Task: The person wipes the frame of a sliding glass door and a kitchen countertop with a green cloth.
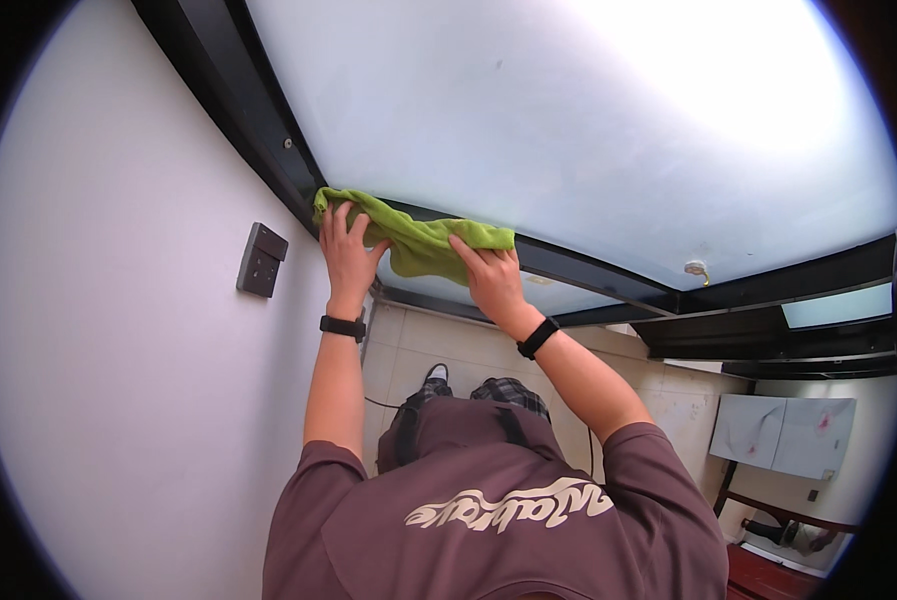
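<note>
A green cloth (428, 235) lies stretched along the black crossbar (588, 270) of a frosted glass panel (568, 120). My left hand (348, 258) grips the cloth's left end, in the corner where the crossbar meets the black upright (258, 110). Its fingers point up and the thumb is held out to the side. My right hand (495, 282) holds the other end, fingers over the fabric. Between my hands the middle of the cloth sags below the bar. Each wrist wears a black band. Some fingertips are partly hidden in the folds.
A dark grey switch panel (263, 260) is fixed to the white wall (118, 300) at my left. Lower frosted panes and tiled floor (418, 335) show beneath the bar. A white cabinet (783, 435) and a dark red piece of furniture (768, 578) stand at the right.
</note>
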`<control>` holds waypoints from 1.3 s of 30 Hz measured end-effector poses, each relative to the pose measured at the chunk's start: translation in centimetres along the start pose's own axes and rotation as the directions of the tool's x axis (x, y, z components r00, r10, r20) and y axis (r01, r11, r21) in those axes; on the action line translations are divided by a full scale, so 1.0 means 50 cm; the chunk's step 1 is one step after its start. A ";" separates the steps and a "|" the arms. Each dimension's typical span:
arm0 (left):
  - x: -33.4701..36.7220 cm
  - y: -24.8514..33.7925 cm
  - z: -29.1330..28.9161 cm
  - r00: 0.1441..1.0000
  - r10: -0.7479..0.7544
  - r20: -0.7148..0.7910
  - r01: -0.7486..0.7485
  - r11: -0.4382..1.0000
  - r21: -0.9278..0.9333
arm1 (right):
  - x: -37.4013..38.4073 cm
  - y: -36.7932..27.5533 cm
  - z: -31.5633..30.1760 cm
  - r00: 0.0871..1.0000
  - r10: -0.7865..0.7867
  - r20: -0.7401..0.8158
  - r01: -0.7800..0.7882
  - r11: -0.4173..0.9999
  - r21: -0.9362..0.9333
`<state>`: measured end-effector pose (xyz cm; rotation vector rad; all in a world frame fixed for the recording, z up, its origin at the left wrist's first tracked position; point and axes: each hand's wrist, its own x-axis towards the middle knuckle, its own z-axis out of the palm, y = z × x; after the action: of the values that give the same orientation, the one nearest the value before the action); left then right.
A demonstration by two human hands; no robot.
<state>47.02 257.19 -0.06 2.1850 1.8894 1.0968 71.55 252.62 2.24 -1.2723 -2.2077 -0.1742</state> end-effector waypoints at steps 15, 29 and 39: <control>-0.047 0.168 0.049 0.998 0.058 -0.013 -0.059 0.997 -0.043 | -0.085 0.078 -0.063 0.999 -0.027 -0.028 0.029 0.998 0.050; -0.147 0.532 0.194 0.978 0.168 0.121 -0.170 0.985 0.004 | -0.351 0.309 -0.288 0.958 0.177 -0.225 -0.181 0.983 0.004; -0.204 0.741 0.268 0.935 0.320 0.154 -0.310 0.947 -0.082 | -0.522 0.388 -0.458 0.875 0.181 -0.450 -0.176 0.983 0.054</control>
<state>85.48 244.19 2.56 2.5192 1.4584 0.9552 106.99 234.63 3.69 -1.2699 -1.6821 -0.3482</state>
